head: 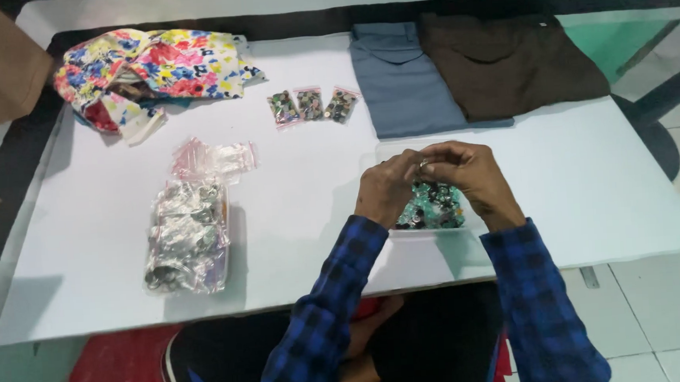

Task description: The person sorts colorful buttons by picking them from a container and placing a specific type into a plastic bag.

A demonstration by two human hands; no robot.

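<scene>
My left hand (385, 190) and my right hand (471, 177) meet fingertip to fingertip above a small clear tray (429, 231) full of green and dark buttons (434, 207). The fingers of both hands are pinched together around something small that I cannot make out. A ring shows on one finger. Both sleeves are blue and black plaid.
Three small bags of buttons (312, 105) lie in a row further back. Empty small bags (214, 157) and a big clear bag of silvery pieces (186, 237) lie at left. A floral cloth (153, 69), grey cloth (401, 77) and brown cloth (510, 62) sit at the far edge of the white table (592, 191).
</scene>
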